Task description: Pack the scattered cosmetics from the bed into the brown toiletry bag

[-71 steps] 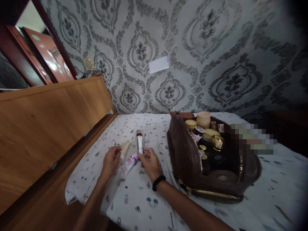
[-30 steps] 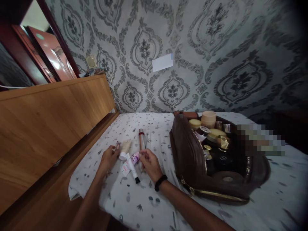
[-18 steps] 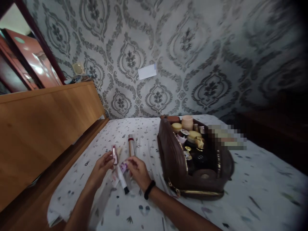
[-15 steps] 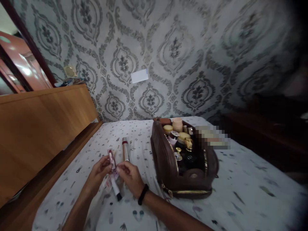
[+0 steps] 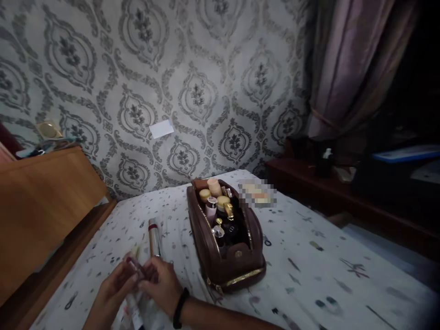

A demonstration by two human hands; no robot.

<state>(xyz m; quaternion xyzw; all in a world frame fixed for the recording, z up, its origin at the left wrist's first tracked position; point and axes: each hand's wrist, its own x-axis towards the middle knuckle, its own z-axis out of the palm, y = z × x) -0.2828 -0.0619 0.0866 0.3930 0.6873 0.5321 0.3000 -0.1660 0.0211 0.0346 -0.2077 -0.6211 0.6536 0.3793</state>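
Observation:
My left hand (image 5: 115, 285) pinches a small clear-and-pink lipstick tube (image 5: 133, 266) with a dark red end. My right hand (image 5: 164, 283), with a black band on its wrist, has its fingers closed at the tube's near end. Just beyond the right hand, a silver tube with a red band (image 5: 153, 236) lies on the bed. Below the hands is a white stick (image 5: 134, 309), partly hidden. To the right stands an unzipped brown cosmetic bag (image 5: 202, 256), holding several jars and bottles, among them a peach jar (image 5: 214, 187) and a pink bottle (image 5: 211, 210).
Bag and tubes rest on a patterned white sheet (image 5: 295, 293). A blurred-out flat item (image 5: 257, 192) lies behind the bag. At left rises a wooden board (image 5: 51, 192); the papered wall (image 5: 206, 114) is behind. A dark red ledge (image 5: 309, 192) runs along the right.
My view has swung to the right, bringing the curtain and ledge into sight. Both hands stay together at the lipstick tube, which now tilts more to the left.

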